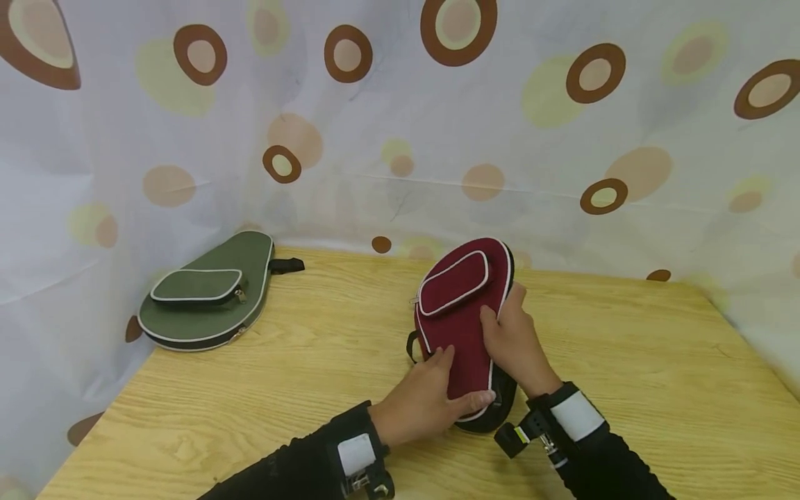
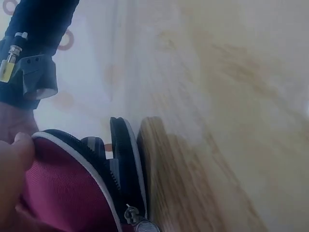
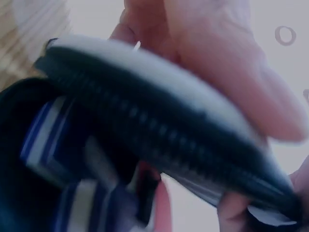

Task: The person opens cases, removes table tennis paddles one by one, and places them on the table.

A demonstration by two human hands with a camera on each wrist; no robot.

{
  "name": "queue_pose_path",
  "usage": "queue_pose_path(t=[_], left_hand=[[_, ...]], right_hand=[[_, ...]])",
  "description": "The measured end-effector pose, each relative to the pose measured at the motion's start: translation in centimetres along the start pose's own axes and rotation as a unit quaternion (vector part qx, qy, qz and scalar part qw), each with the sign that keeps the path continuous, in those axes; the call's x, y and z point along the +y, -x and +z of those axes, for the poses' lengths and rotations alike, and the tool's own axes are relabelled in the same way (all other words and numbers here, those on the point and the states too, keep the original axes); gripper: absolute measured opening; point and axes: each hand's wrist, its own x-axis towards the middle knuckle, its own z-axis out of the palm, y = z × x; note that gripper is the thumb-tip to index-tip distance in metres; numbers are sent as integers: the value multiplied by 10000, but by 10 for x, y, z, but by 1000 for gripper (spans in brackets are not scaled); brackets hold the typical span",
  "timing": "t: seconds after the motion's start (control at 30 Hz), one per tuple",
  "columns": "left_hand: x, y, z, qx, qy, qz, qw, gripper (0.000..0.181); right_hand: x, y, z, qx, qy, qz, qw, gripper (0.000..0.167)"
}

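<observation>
A dark red table tennis bat case with white piping and a small front pocket is held tilted above the wooden table, its narrow end toward me. My left hand grips that narrow end, thumb across the front. On the right edge, my right hand pinches the case with the thumb on its front. The zip is undone there; its puller shows in the left wrist view. Inside the gap, the right wrist view shows blue-and-white striped handles and a red edge, partly blurred.
At the table's left rear lies a green case of the same shape, with a pocket and a black strap. The wooden table meets a patterned curtain at the back and sides.
</observation>
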Motion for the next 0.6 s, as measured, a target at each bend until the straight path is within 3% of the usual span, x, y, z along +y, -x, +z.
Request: queue_pose_path(t=[0.1,0.3,0.5,0.6], left_hand=[[-1,2,-4,122,527,-11,9985,94],[0,9,-15,192,1577,58,9873,80],[0,21,-24,333,1863,-31,9819,73],[-1,27,-29,385,1995,-134,9790,75]], right_hand=[[-13,-1,7,-147,29,-272,9995,48],[-29,-1,20,-638,-273,-661,9954,55],[-39,-1,27,-1377,-379,-851,9861,45],[-43,0,31,-1823,-231,-973,9781,50]])
